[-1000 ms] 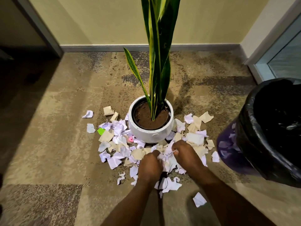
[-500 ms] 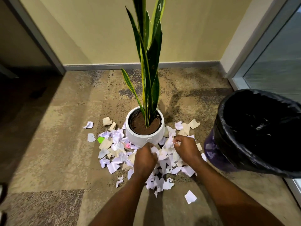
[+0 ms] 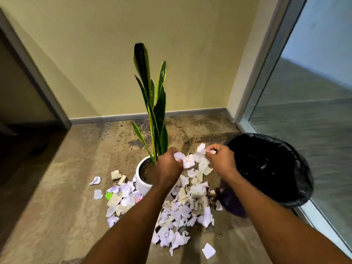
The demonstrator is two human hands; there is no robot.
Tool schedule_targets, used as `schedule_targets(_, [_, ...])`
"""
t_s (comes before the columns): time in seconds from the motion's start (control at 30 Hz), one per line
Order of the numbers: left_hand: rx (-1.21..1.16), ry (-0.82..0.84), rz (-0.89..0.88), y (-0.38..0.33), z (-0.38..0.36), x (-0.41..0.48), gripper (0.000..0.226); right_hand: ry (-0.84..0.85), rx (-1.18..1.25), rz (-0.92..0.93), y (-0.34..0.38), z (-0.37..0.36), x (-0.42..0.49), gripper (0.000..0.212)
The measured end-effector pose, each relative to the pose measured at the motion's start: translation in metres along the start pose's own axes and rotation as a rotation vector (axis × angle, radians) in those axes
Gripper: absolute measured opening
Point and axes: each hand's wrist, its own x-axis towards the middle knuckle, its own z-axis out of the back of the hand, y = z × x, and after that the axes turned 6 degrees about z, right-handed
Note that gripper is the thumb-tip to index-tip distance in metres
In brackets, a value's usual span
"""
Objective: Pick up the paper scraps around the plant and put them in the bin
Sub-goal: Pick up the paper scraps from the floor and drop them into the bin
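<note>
We grip paper scraps (image 3: 188, 162), fingers of left hand (image 3: 167, 167) and right hand (image 3: 221, 161) curled round them; next they need carrying over the bin (image 3: 302, 187).

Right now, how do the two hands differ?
The left hand overlaps the white pot; the right hand is beside the bin. The left hand shows its back; the right hand shows thumb and curled fingers. Both grip paper scraps above the carpet.

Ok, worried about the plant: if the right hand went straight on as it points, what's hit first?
Likely the plant's leaves: the right hand, gripping scraps, points forward-left toward them, though depth is unclear.
</note>
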Motion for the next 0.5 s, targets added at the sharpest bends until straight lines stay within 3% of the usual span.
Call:
schedule_targets(0.2, [-0.016,0.013,-0.127,-0.066,-0.014,0.011,0.034,-0.173,-0.009,-0.056,0.001,0.068,0.028,0.019])
schedule_targets(0.5, [-0.031,0.152,-0.234,-0.128,-0.077,-0.002,0.02,-0.275,-0.186,-0.126,-0.041,0.13,0.044,0.009])
